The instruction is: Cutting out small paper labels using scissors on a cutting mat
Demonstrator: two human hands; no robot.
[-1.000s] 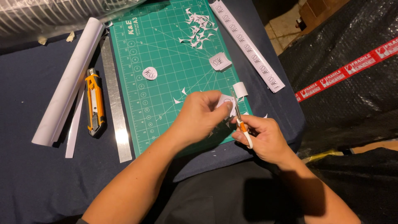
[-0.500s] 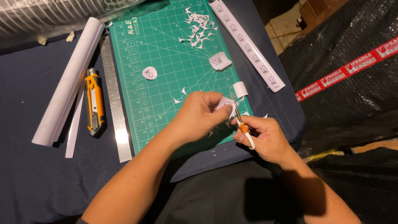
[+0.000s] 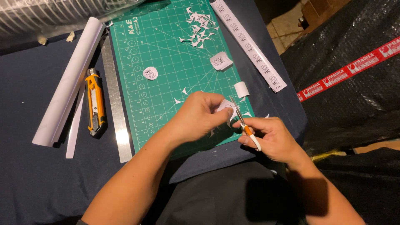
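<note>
Green cutting mat (image 3: pixel 166 54) lay on the dark table (image 3: pixel 33 179). Over its near edge, the left hand (image 3: pixel 199 116) pinched a small paper piece (image 3: pixel 227 105) between closed fingers, while the right hand (image 3: pixel 271 137) gripped small scissors (image 3: pixel 243 123) cutting it.

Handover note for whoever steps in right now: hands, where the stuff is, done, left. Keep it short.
Left hand: pinches a small white paper piece over the near edge of the green cutting mat.
Right hand: holds small scissors, blades at the paper piece.
Done, by the look of it: one round cutout lies on the mat, paper scraps piled at its far end.
Left, probably: the piece in hand, two more small pieces on the mat, and the long printed strip to its right.
Unused at left: utility knife, steel ruler, paper roll.
</note>
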